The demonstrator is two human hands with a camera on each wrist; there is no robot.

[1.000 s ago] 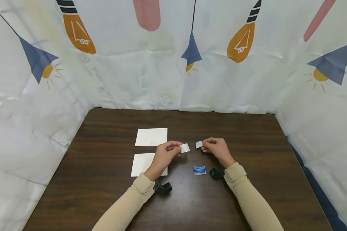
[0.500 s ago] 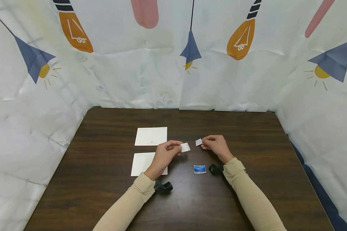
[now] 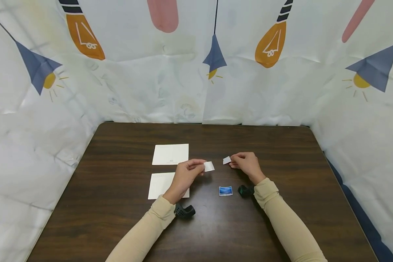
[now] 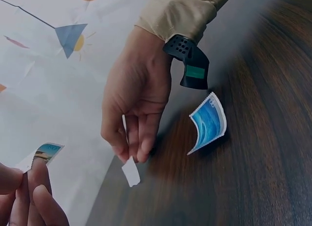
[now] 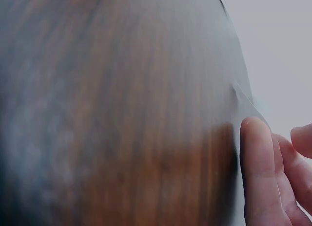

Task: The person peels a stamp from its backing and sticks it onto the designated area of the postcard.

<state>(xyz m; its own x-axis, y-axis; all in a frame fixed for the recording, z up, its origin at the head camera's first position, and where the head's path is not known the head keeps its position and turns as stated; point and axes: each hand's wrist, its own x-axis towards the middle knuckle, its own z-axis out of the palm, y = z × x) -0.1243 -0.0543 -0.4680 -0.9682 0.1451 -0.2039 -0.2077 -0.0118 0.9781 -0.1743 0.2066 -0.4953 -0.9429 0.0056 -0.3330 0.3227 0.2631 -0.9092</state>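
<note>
My left hand (image 3: 185,178) pinches a postage stamp (image 3: 209,166) by one edge, white back upward. In the left wrist view, part of the picture side of that held stamp (image 4: 48,150) shows blue and tan. Across a small gap, my right hand (image 3: 247,165) pinches a small white paper piece (image 3: 227,160) between thumb and fingertips, above the table. Whether this piece is another stamp seen from behind, I cannot tell. A blue stamp (image 3: 225,191) with perforated white edges lies on the table below the hands, curling up at its ends in the left wrist view (image 4: 209,122).
On the dark wooden table (image 3: 118,225), a white envelope or card (image 3: 170,154) lies at the back left. A second white one (image 3: 160,183) lies nearer, partly covered by my left hand and forearm. White printed curtain (image 3: 150,87) surrounds the table's back and sides.
My right hand has shifted slightly away and to the right with its white piece, which now tilts a little differently. The left hand and its stamp stay nearly still.
</note>
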